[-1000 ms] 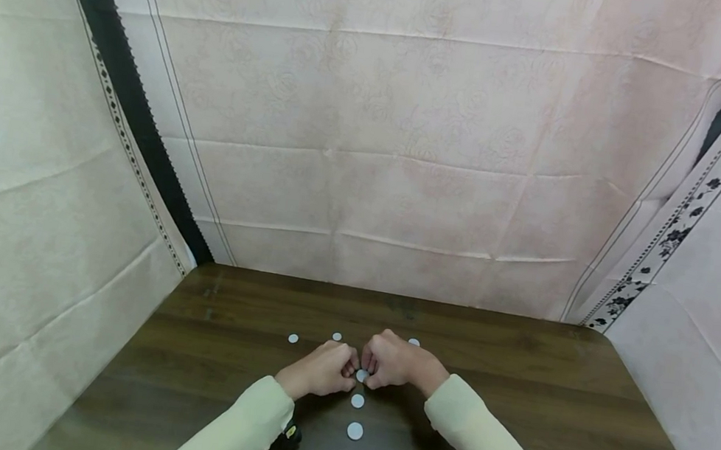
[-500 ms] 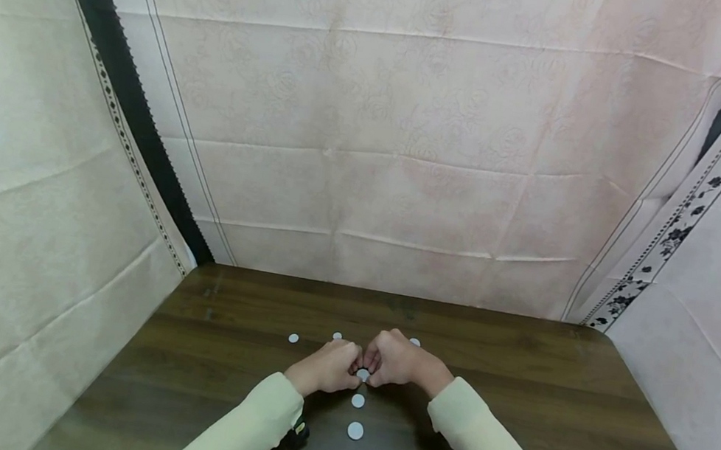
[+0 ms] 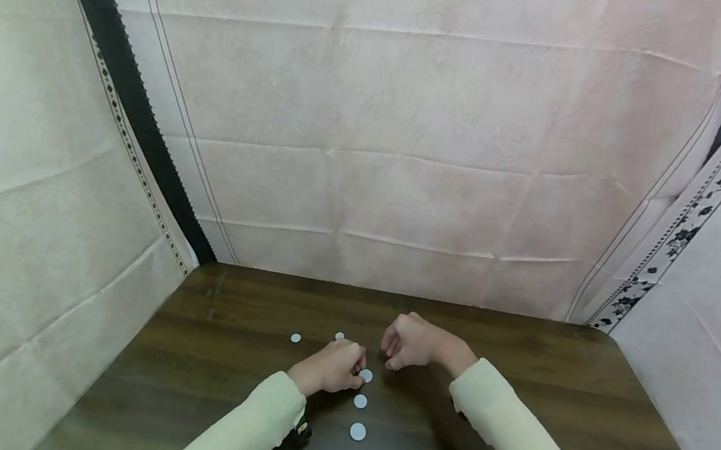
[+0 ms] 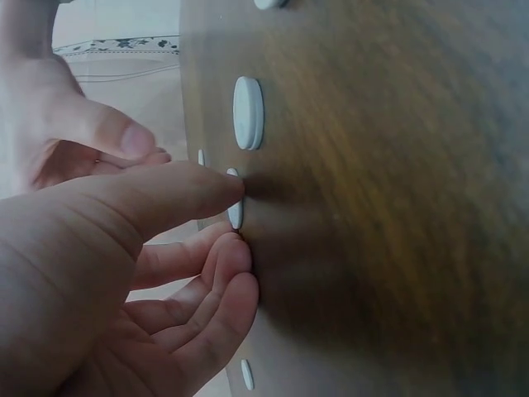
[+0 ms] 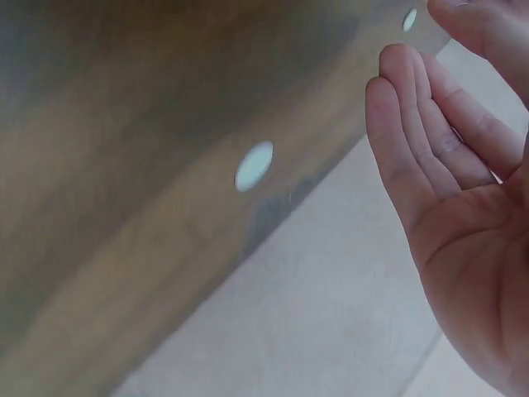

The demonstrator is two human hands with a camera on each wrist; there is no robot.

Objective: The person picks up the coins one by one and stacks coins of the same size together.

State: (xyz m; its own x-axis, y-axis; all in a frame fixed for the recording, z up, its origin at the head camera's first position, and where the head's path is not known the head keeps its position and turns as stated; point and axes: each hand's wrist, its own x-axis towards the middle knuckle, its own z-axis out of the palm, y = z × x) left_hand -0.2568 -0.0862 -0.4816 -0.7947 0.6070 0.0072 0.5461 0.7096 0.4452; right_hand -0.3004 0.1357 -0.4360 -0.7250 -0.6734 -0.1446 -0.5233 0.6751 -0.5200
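Note:
My left hand [image 3: 332,366] pinches a small white disc [image 3: 366,376] at the middle of the wooden table. In the left wrist view, the thumb lies at one edge of that disc [image 4: 236,217] and a fingertip at the opposite edge. My right hand [image 3: 417,341] hovers to the right and farther back, its fingers loosely bent with nothing between them. Two more white discs lie nearer to me in a line, a middle disc [image 3: 360,401] and a front disc [image 3: 358,431]. The right wrist view shows another disc [image 5: 254,165] lying flat near the table's far edge.
Farther back lie a left disc [image 3: 296,338] and a disc [image 3: 339,336] just behind my left hand. The dark wooden table [image 3: 510,435] ends at a pale cloth [image 3: 376,145] at the back. Cloths also hang at both sides.
My right hand has let go of the disc and moved away, right and back. The left hand stays at the disc, slightly farther right than a second ago.

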